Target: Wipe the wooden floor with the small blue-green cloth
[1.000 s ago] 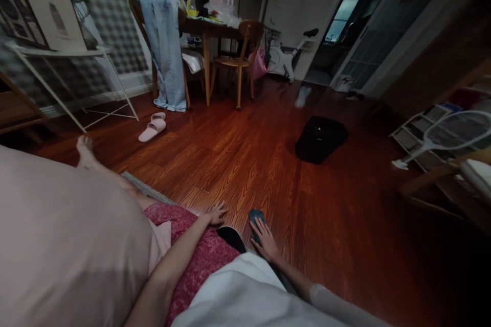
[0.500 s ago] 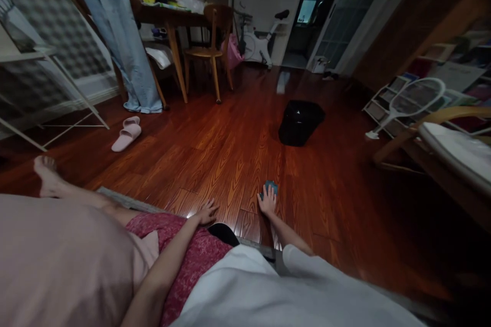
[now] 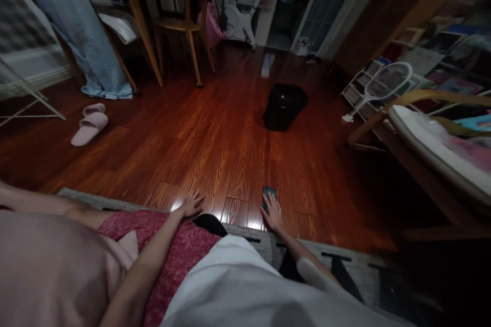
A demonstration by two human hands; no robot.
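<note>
My right hand [image 3: 272,212] lies over a small dark teal cloth [image 3: 270,193], pressing it to the glossy reddish wood floor [image 3: 215,127]. Its fingers are spread across the cloth, and the cloth's far part shows beyond the fingertips. To the left, my left hand [image 3: 192,204] rests with fingers spread near the floor's front edge and holds nothing. A dark curved object [image 3: 210,223] sits just beside that hand, partly hidden by my clothing; I cannot make out what it is.
A black bin [image 3: 284,107] stands ahead on the floor. Pink slippers [image 3: 90,125] lie at left, near a wooden chair [image 3: 180,23] and hanging jeans [image 3: 72,36]. At right are a white racket [image 3: 387,82] and a wood-framed seat [image 3: 406,122]. A patterned grey rug [image 3: 314,250] borders the floor.
The view has tipped downward and shifted right. My right hand and the cloth have slid nearer to me and rightward relative to the bin. The left hand stays spread near the floor's edge.
</note>
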